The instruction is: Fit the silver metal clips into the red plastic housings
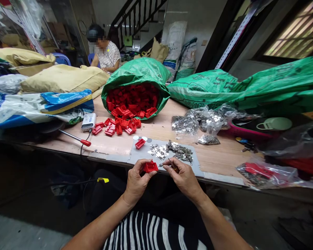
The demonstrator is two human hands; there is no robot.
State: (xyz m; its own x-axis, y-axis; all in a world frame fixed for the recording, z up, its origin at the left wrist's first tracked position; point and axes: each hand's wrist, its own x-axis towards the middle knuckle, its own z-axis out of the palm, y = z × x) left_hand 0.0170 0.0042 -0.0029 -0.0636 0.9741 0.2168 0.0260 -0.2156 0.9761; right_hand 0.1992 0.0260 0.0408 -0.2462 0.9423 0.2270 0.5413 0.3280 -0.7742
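My left hand (pixel 137 180) is closed on a small red plastic housing (pixel 150 167), whose hollow side faces up. Close to its right, my right hand (pixel 184 177) pinches a small metal piece (pixel 161 165) at the fingertips. A thin tool with a brownish handle (pixel 175 169) seems tucked in the same hand, mostly hidden by the fingers. Just beyond both hands lies a grey mat (pixel 198 166) bearing a pile of shiny flat metal pieces (pixel 158 151) and a pile of darker metal pieces (pixel 181 151). Another red housing (pixel 140 143) rests near the mat's far left corner.
A green sack (pixel 138 69) spills red housings (pixel 122 125) onto the table (pixel 159 126). Clear bags of metal parts (pixel 195 121) lie to the right. At left are a white power bank (pixel 88 122) and a red-tipped rod (pixel 75 137). Another person (pixel 109 55) sits behind.
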